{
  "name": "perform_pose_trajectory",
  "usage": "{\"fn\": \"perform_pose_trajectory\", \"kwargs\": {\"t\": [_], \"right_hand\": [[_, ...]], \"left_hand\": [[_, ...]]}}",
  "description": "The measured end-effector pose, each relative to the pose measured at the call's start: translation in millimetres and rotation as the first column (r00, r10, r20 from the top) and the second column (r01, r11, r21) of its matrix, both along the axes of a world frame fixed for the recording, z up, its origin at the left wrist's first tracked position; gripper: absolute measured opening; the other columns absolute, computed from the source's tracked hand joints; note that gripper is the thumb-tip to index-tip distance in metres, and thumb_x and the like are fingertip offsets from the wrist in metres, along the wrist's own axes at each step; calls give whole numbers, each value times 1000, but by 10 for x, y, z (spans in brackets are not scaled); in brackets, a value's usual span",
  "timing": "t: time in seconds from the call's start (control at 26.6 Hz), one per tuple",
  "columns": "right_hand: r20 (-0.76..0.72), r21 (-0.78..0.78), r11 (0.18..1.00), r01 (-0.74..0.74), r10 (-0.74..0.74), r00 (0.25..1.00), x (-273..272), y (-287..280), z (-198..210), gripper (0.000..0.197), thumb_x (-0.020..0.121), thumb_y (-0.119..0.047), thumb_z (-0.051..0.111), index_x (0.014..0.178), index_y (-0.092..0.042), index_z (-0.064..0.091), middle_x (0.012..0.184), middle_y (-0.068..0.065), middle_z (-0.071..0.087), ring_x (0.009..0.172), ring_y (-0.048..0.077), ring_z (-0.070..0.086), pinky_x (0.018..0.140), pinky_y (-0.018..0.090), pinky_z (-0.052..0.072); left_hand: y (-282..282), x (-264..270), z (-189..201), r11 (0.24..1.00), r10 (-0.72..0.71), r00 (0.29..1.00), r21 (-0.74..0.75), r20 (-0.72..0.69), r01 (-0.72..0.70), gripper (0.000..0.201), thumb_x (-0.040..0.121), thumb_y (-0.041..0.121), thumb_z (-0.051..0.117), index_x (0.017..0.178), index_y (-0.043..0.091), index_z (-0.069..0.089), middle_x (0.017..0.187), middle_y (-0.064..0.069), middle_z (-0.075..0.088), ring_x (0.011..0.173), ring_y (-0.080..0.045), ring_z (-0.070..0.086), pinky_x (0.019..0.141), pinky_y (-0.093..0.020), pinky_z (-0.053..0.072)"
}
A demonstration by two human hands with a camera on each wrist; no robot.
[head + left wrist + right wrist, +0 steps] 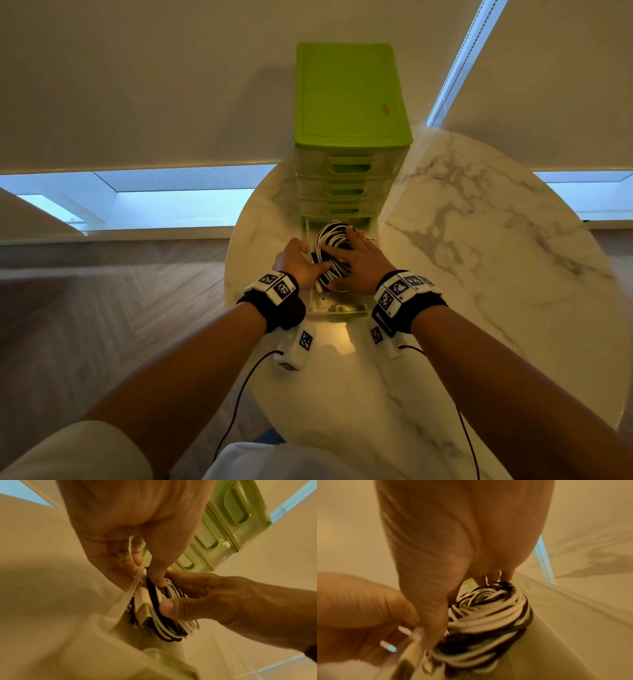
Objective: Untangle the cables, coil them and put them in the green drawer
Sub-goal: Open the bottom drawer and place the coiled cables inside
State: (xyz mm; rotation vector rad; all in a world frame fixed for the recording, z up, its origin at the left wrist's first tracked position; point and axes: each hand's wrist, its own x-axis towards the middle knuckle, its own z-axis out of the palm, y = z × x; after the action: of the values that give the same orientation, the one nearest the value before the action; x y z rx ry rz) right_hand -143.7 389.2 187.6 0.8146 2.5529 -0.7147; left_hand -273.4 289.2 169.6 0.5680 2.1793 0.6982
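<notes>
The bottom drawer [337, 308] of the green drawer unit [349, 99] stands pulled out toward the near edge of the round marble surface [496, 240], with bare marble to its right. Wood floor lies beyond the surface's left rim. In the drawer sits the coil of cables [334, 246]. The right hand [363, 263] spreads over it, seemingly grasping; the left hand [298, 260] pinches its left side.

The right hand [447, 536] fills the upper centre of the frame, its fingertips [489, 579] touching the far edge of a coil of white and black cables [489, 616] at lower centre. The left hand [359, 608] enters from the left edge, its fingers meeting the right thumb beside the coil.
</notes>
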Motion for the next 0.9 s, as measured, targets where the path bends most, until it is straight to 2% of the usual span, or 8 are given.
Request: {"fn": "perform_pose_trajectory", "kwargs": {"t": [0.08, 0.15, 0.26, 0.34, 0.49, 0.72, 0.83, 0.9], "right_hand": [[-135, -92, 992, 87, -99, 986, 49, 88, 84, 82, 76, -39, 76, 146, -35, 33, 158, 13, 13, 146, 31, 11, 119, 40, 16], [-248, -5, 996, 92, -90, 965, 153, 115, 106, 88, 68, -36, 82, 144, -32, 38, 153, 10, 28, 142, 31, 23, 115, 44, 27], [-39, 114, 982, -152, 157, 987, 331, 30, 30, 94, 72, -50, 74, 148, -42, 20, 159, 6, 10, 146, 34, 4, 119, 50, 12], [35, 179, 954, -242, 239, 970, 378, 12, -13, 79, 86, -53, 59, 148, -48, 10, 160, 6, 0, 146, 36, -2, 118, 46, 6], [45, 319, 893, -316, 319, 947, 324, 108, 41, 58, 96, -55, 34, 147, -49, 7, 159, 9, 8, 145, 37, 11, 116, 43, 13], [27, 356, 919, -169, 171, 985, 122, 96, -43, 54, 100, -43, 29, 149, -47, 6, 158, 14, 12, 143, 38, 14, 114, 45, 18], [6, 307, 938, -163, 169, 986, 162, 69, -38, 61, 92, -64, 17, 149, -45, 6, 158, 14, 13, 143, 40, 12, 115, 45, 15], [61, 200, 963, -179, 170, 983, 223, 57, -4, 98, 65, -93, 11, 149, -45, -3, 160, 15, -2, 145, 41, -4, 118, 47, 4]], "left_hand": [[5, 21, -16, 1000, -4, 1000, -11, -31, 3, 53, 68, 45, 81, 103, 26, 47, 102, -10, 67, 85, -29, 68, 77, -43, 58], [3, 10, -24, 1000, -13, 999, -14, -31, 13, 56, 67, 45, 81, 107, 27, 47, 106, -11, 66, 87, -29, 68, 78, -43, 58], [21, -43, -53, 998, -58, 997, -18, -57, 58, 82, 69, 43, 81, 139, 29, 41, 131, -10, 58, 107, -30, 63, 87, -41, 56], [35, -77, -88, 993, -115, 993, -25, -39, 114, 98, 69, 46, 81, 150, 31, 27, 134, -11, 58, 111, -29, 62, 90, -42, 55], [14, -100, -91, 985, -169, 985, -25, -14, 169, 99, 73, 46, 78, 152, 31, 20, 118, -17, 66, 105, -33, 65, 88, -42, 55], [-20, -95, 104, 971, -234, 972, 36, -17, 235, 83, 78, 33, 78, 148, 28, 33, 108, -16, 69, 100, -33, 66, 84, -41, 56], [46, -107, 460, 947, -319, 909, -117, -267, 298, 58, 83, 40, 71, 134, 22, 51, 115, -12, 67, 105, -32, 63, 88, -40, 52], [157, -116, 854, 950, -252, 806, 24, -535, 312, 34, 87, 37, 65, 118, 23, 63, 105, -4, 67, 100, -25, 62, 83, -35, 48]]}}
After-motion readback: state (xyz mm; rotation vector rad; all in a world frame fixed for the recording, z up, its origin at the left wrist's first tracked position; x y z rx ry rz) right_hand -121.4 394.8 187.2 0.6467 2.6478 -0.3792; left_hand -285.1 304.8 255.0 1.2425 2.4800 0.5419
